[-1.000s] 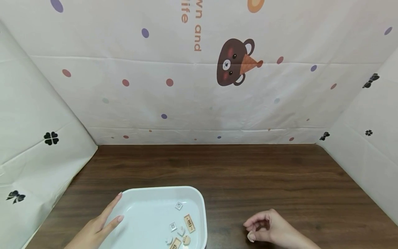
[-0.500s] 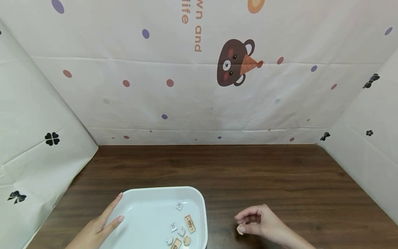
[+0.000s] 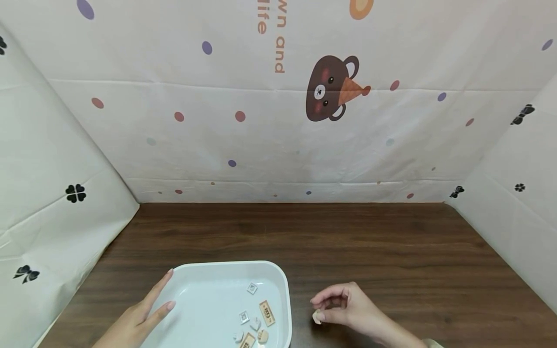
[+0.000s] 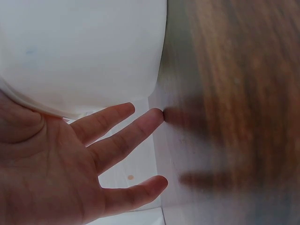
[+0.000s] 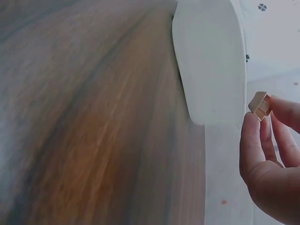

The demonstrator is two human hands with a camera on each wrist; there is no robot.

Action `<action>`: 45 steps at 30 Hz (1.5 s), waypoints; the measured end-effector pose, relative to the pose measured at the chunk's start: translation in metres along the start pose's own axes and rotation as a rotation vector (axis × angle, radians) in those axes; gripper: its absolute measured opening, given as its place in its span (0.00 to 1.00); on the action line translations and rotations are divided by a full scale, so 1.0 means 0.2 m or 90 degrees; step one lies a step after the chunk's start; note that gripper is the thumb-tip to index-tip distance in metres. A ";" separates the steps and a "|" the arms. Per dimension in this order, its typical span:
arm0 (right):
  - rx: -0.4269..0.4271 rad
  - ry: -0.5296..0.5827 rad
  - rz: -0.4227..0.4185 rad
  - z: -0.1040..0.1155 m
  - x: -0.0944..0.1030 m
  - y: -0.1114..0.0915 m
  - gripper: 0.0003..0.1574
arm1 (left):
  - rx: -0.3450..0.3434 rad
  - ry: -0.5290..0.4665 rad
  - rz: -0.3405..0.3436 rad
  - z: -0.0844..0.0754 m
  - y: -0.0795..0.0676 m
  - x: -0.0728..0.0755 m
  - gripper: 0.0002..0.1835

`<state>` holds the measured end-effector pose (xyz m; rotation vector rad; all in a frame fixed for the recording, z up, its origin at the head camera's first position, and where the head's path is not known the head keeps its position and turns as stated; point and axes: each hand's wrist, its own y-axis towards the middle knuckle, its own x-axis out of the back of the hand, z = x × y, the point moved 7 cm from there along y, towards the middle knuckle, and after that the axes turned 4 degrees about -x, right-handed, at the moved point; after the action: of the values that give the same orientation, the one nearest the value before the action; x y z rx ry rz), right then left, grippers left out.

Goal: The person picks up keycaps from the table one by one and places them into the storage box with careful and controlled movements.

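Note:
Between thumb and fingertip, my right hand (image 3: 348,311) pinches a small beige piece (image 3: 317,317) just right of the white tray (image 3: 196,302). In the right wrist view that piece (image 5: 259,105) has angled sides and looks hollow; its exact kind cannot be told. At the tray's left side my left hand (image 3: 135,316) lies with its fingers straight, thumb over the rim. The left wrist view shows this hand (image 4: 61,164) spread against the tray's outer wall (image 4: 108,61). In the tray are small white square tiles (image 3: 252,288), tan lettered plaques (image 3: 267,313) and a round beige piece (image 3: 263,336).
Small white pieces (image 3: 237,336) also lie near the tray's front right. The dark wooden table (image 3: 370,246) reaches back to a white patterned cloth (image 3: 196,145), with more cloth (image 3: 513,227) rising at the sides.
My right hand has moved left toward the tray, carrying the small beige piece. The left hand and the tray stay in place; the head view shifts slightly.

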<state>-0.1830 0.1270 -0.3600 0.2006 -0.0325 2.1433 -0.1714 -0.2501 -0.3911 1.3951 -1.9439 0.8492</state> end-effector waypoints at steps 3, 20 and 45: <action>0.000 0.004 -0.006 0.01 -0.02 0.02 0.17 | 0.007 -0.002 0.002 0.00 0.00 0.00 0.36; 0.006 0.052 0.014 0.06 -0.16 0.14 0.18 | -0.016 0.002 -0.038 -0.01 0.00 0.02 0.35; -0.001 0.053 0.024 0.16 -0.36 0.29 0.15 | -0.025 0.003 -0.022 -0.02 -0.01 0.01 0.35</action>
<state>-0.1892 0.0326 -0.3355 0.1100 0.0098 2.1865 -0.1706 -0.2485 -0.3867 1.3981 -1.9184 0.7926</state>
